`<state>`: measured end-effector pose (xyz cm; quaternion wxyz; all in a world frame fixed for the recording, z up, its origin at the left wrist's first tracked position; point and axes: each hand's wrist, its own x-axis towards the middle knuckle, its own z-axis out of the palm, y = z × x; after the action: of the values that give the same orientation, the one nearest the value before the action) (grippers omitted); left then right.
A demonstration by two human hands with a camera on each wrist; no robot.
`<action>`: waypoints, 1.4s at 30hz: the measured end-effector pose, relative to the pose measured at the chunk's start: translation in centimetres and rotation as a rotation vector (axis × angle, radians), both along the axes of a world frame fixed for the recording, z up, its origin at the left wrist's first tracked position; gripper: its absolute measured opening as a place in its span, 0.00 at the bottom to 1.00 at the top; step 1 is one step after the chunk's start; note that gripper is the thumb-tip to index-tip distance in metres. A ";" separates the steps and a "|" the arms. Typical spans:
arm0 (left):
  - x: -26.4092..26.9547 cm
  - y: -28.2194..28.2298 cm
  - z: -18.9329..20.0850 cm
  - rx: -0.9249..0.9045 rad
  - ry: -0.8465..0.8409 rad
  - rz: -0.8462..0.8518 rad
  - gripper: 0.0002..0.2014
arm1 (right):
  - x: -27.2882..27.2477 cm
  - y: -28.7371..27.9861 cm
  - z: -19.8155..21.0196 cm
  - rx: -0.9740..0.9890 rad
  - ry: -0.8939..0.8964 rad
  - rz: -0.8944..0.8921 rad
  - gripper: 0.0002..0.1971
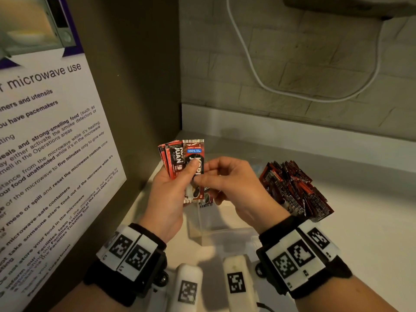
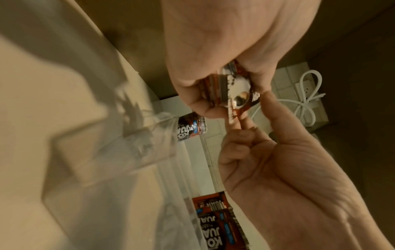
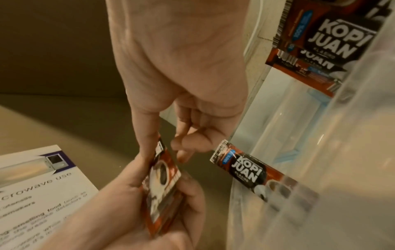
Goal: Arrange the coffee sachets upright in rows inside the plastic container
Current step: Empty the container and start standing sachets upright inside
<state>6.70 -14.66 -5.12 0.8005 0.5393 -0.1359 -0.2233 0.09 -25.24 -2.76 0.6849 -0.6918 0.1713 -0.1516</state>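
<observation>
My left hand [image 1: 177, 183] grips a fanned bunch of red and black coffee sachets [image 1: 177, 158], held upright above the counter. My right hand [image 1: 209, 176] pinches the front sachet [image 1: 195, 152] of that bunch at its right edge. In the right wrist view the right hand's fingers [image 3: 149, 135] lie along this sachet [image 3: 162, 174]. The clear plastic container [image 1: 225, 235] stands just below both hands. One sachet [image 3: 241, 169] leans inside it against the wall, also visible in the left wrist view as a sachet [image 2: 190, 126].
A loose pile of sachets [image 1: 295, 190] lies on the white counter right of the container. A microwave poster [image 1: 45, 154] covers the left wall. A white cable [image 1: 258, 70] hangs on the tiled back wall. Two white tagged devices [image 1: 236, 280] sit at the front edge.
</observation>
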 end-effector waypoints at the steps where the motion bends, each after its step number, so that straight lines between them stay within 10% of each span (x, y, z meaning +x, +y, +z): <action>1: -0.1 -0.1 0.0 0.000 -0.003 0.008 0.21 | 0.0 0.2 -0.2 0.004 -0.010 0.005 0.09; 11: 1.5 0.6 -1.0 0.110 0.130 0.119 0.05 | -0.2 -2.8 -2.6 -0.036 0.155 -0.270 0.09; 31: 0.1 0.1 0.1 -0.015 0.216 -0.207 0.08 | 2.7 -2.0 -6.4 -0.335 0.421 -0.278 0.12; 42: -0.4 -0.7 0.5 0.004 0.194 -0.217 0.13 | 2.3 -0.9 -5.3 -0.848 0.498 -0.049 0.09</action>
<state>6.27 -15.37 -4.57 0.7799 0.4989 -0.1149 -0.3601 2.40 -26.12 -8.11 0.2775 -0.9207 0.2692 -0.0539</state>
